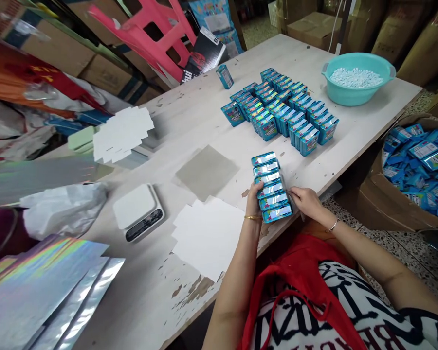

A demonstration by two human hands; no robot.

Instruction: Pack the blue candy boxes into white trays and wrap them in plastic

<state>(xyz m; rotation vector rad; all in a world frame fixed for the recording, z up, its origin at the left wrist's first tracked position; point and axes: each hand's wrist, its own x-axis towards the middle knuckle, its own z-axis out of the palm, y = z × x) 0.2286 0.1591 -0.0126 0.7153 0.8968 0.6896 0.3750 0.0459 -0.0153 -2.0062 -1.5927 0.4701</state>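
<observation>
A row of several small blue boxes (271,187) with shiny tops stands near the table's front edge. My left hand (254,199) is closed against the left side of this row, its thumb on a box. At the row's right side, my right hand (306,201) is closed with its fingertips pinched beside the boxes; what they hold, if anything, is too small to name. Farther back stand many similar blue boxes (268,127) packed in rows, and a single blue box (225,77) stands apart at the back.
On the table (190,116) lie white sheets (208,238), a grey sheet (207,172), a white scale (138,209) and silvery sheets (58,291). A turquoise basin (355,92) holds small white pieces. A carton (375,199) of blue boxes stands at right.
</observation>
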